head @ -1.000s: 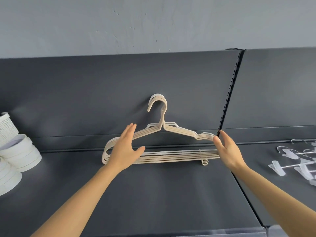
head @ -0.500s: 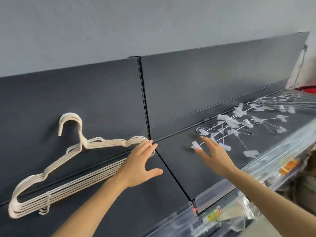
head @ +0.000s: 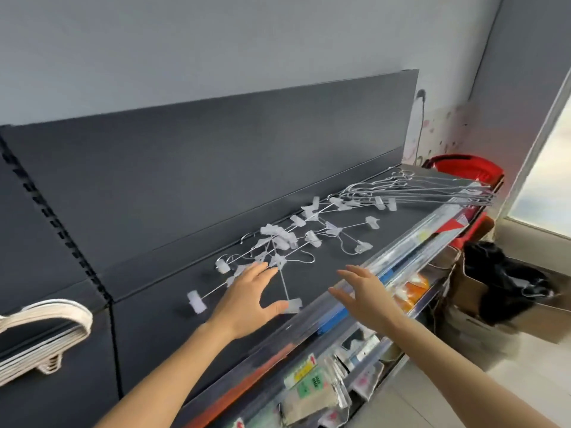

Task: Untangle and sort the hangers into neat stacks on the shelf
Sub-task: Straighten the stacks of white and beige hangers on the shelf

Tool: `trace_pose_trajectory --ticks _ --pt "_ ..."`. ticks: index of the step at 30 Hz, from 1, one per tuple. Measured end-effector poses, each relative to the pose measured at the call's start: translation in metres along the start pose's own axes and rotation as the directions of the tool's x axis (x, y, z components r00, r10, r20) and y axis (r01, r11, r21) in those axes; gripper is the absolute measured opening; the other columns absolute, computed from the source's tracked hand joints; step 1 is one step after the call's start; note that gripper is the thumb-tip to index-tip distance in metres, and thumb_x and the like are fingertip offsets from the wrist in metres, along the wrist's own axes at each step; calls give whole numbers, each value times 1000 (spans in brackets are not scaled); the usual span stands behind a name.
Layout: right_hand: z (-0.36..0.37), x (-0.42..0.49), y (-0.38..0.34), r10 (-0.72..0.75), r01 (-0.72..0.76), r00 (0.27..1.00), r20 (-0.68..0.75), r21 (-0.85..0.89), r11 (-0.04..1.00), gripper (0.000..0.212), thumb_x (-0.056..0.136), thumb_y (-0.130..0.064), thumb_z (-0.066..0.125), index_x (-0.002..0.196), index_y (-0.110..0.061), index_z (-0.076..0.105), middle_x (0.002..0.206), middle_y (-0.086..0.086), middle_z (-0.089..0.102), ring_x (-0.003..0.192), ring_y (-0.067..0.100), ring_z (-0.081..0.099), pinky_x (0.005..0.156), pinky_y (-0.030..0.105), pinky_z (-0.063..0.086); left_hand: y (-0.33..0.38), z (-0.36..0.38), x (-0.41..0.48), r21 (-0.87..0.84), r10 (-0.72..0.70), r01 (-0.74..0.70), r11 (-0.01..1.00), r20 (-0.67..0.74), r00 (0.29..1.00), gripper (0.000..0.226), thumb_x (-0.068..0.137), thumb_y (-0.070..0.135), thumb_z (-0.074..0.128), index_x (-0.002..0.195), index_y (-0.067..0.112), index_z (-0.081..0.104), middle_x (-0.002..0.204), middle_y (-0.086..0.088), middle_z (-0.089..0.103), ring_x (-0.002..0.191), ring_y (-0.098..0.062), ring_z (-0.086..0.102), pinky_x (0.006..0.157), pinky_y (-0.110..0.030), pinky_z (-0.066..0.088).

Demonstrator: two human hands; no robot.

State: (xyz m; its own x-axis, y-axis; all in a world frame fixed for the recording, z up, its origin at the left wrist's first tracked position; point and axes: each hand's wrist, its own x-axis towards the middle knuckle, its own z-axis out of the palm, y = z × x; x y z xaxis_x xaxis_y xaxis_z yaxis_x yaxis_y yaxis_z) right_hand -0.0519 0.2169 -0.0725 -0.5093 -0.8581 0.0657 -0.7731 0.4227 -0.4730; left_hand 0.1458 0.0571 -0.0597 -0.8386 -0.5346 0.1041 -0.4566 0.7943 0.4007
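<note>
A tangle of wire clip hangers (head: pixel 287 242) with white clips lies on the dark shelf (head: pixel 333 264). My left hand (head: pixel 247 296) hovers spread over its near end, fingers straight, thumb beside a white clip (head: pixel 293 305). My right hand (head: pixel 363 293) is held flat and empty over the shelf's front rail (head: pixel 401 257). A neat stack of cream plastic hangers (head: pixel 40 335) leans against the back panel at the far left. A bundle of plain wire hangers (head: pixel 432 191) lies at the shelf's far right end.
A slotted upright (head: pixel 58 223) divides the back panels. Packaged goods (head: pixel 312 387) hang below the shelf. A red chair (head: pixel 463 168) stands past the shelf's right end, and a cardboard box with a black bag (head: pixel 500 282) sits on the floor at the right.
The view has swung right from the cream hanger stack to the clip hangers. My left hand has left the cream stack and both hands have moved over the tangle's near end.
</note>
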Motion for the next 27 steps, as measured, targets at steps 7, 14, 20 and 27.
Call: trace_pose_trajectory --ticks 7,14,20,27 --pt "-38 20 78 40 -41 999 8 30 999 57 92 -49 46 140 -19 41 149 2 35 132 20 41 111 34 34 53 36 85 -14 5 -5 1000 -10 1000 71 86 54 59 146 25 35 155 5 25 143 -11 17 116 -32 19" --pt "-68 84 148 88 -88 996 -7 20 996 63 89 -56 42 140 -19 41 150 4 33 126 23 47 107 35 37 80 63 196 10 57 -57 998 -30 998 70 86 55 58 144 24 37 155 4 25 145 -14 14 118 -36 19" --pt "-101 174 211 106 -107 994 -28 -41 993 59 92 -50 47 140 -18 41 150 3 33 128 23 45 108 35 36 88 81 306 -27 35 -35 999 -11 999 72 85 56 58 146 25 35 156 4 21 145 -14 10 118 -35 17" --pt "-147 257 275 105 -109 992 -62 -56 992 53 92 -46 51 134 -14 49 144 6 42 122 24 49 104 33 37 111 94 413 -44 46 -44 998 55 997 73 86 55 58 147 23 32 157 4 19 146 -12 5 118 -36 14"
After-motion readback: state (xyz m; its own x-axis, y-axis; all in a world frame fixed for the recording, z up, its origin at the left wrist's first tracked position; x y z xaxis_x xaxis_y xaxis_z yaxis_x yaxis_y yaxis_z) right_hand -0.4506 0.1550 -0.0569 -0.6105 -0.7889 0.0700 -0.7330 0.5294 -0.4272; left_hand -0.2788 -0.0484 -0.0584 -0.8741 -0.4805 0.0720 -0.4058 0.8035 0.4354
